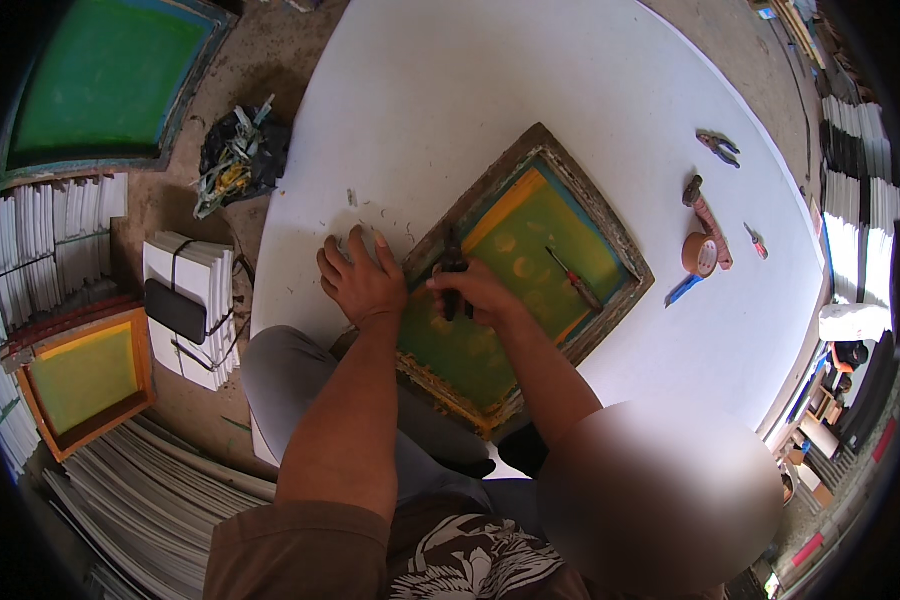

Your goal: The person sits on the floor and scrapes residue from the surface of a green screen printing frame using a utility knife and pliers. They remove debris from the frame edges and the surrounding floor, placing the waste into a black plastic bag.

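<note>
A weathered wooden screen-printing frame (625,265) with green and yellow mesh leans slantwise across my lap and the white surface. My right hand (482,288) is over its left side, closed around dark-handled pliers (453,262) whose head is at the left wooden bar. The jaws are too dark to make out. My left hand (365,278) lies with spread fingers on the white surface, beside the frame's left bar, and holds nothing. A screwdriver (582,287) with a red and dark handle rests on the mesh near the right bar.
Small scraps (351,197) lie beyond my left hand. To the right are another pair of pliers (718,148), a hammer (705,215), a tape roll (699,255), a blue cutter (684,289) and a small red-handled tool (757,240). Tied white stacks (185,310) and a phone (176,311) are left.
</note>
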### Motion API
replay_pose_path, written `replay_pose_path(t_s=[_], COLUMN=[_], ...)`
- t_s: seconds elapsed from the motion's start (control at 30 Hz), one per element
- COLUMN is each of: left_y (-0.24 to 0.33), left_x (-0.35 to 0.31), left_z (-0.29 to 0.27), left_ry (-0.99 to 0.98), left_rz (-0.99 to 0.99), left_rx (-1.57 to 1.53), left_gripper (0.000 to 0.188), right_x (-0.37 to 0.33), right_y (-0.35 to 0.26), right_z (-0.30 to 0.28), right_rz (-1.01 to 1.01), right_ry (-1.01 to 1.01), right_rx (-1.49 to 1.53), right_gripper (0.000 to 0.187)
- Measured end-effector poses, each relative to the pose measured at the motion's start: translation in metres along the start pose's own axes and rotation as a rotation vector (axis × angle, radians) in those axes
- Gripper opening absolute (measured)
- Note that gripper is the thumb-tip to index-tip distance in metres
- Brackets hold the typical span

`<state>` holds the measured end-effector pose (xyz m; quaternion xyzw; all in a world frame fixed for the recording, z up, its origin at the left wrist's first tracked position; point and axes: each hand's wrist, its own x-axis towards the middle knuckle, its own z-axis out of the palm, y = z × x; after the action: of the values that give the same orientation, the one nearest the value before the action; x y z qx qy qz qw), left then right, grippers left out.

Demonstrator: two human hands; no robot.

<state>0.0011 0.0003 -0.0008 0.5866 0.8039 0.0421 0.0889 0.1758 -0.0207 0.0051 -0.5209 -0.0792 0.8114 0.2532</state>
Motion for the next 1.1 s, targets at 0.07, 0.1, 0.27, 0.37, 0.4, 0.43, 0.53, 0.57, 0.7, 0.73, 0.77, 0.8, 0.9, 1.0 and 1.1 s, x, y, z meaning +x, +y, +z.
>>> replay_pose_path(t_s=[0.07,0.1,0.27,0.37,0.4,0.43,0.53,0.57,0.7,0.73,0.77,0.8,0.9,1.0,1.1], left_y=[0.001,0.001,0.002,0.003,0.004,0.005,0.005,0.004,0.001,0.000,-0.001,-0.002,-0.004,-0.009,-0.008], left_x=[-0.001,-0.001,0.001,0.000,0.000,0.001,0.001,0.001,0.001,0.002,0.002,0.002,0.002,0.002,0.001], left_z=[0.000,-0.001,-0.003,-0.002,-0.003,-0.003,-0.002,-0.002,-0.003,-0.002,0.000,0.003,0.004,0.007,0.005], left_ry=[0.008,0.009,0.007,0.016,0.009,0.003,-0.003,-0.012,-0.035,-0.038,-0.034,-0.029,-0.037,-0.044,-0.061], left_rz=[0.004,0.005,-0.008,-0.004,-0.009,-0.015,-0.026,-0.027,-0.039,-0.042,-0.043,-0.044,-0.027,-0.020,-0.027], left_rx=[0.002,0.004,0.004,0.000,-0.003,-0.007,-0.011,-0.020,-0.041,-0.044,-0.033,-0.022,-0.017,-0.012,0.003], left_gripper=[0.048,0.048,0.048,0.048,0.048,0.048,0.048,0.048,0.047,0.047,0.047,0.047,0.047,0.045,0.043], right_x=[0.000,0.000,0.004,0.007,0.007,0.006,0.009,0.005,-0.017,-0.020,-0.019,-0.018,-0.020,-0.013,-0.021], right_y=[-0.003,-0.003,0.001,0.005,0.005,0.006,0.013,0.016,0.012,0.009,0.008,0.006,-0.013,-0.031,-0.047], right_z=[0.003,0.002,0.008,0.009,0.010,0.010,0.007,0.011,0.035,0.040,0.042,0.043,0.056,0.064,0.066], right_rz=[0.016,0.014,-0.104,-0.220,-0.241,-0.262,-0.390,-0.424,-0.397,-0.350,-0.354,-0.359,-0.317,-0.286,-0.205], right_ry=[0.043,0.059,0.234,0.342,0.362,0.382,0.473,0.470,0.388,0.353,0.316,0.279,0.192,0.105,-0.016], right_rx=[-0.013,-0.020,-0.191,-0.373,-0.389,-0.405,-0.768,-0.848,-0.882,-0.819,-0.818,-0.817,-0.803,-0.852,-0.792], right_gripper=[0.016,0.016,0.013,0.013,0.014,0.015,0.021,0.022,0.027,0.028,0.030,0.032,0.038,0.041,0.043])
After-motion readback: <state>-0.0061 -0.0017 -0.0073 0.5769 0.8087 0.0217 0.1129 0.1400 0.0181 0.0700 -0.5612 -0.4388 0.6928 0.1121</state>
